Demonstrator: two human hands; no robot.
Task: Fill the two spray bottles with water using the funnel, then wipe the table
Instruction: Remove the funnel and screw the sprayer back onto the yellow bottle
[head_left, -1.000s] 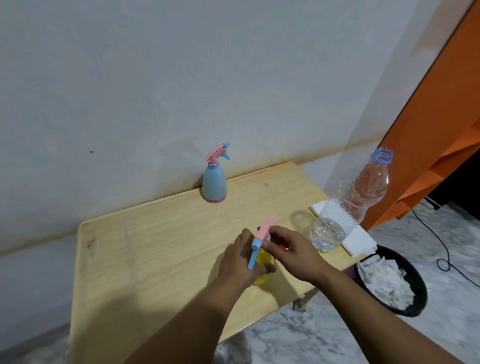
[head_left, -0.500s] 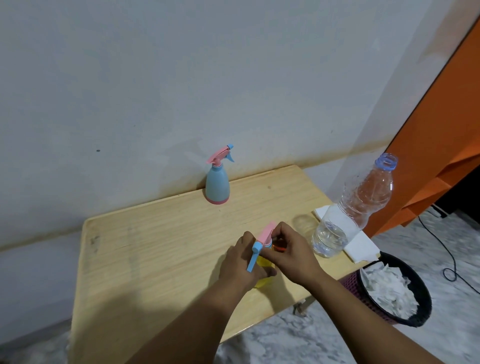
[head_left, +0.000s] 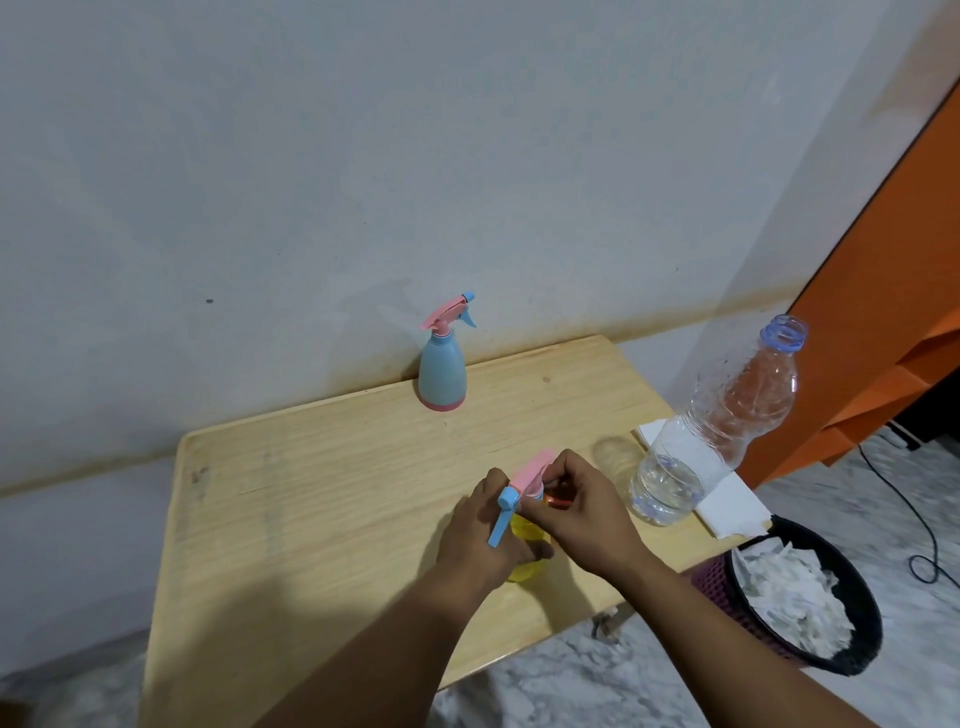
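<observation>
Yellow spray bottle (head_left: 524, 556) sits between left hand (head_left: 480, 535) and right hand (head_left: 587, 512).

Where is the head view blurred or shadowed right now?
Head view: the bin and floor at lower right are smeared by motion; the forearms shadow the near table; the hands on the yellow spray bottle stay fairly sharp; wide-angle bending leans the water bottle.

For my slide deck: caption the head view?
Both hands fit the pink sprayer head onto a yellow spray bottle.

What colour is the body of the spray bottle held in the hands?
Yellow bottle, partly hidden by the hands; head view.
</observation>
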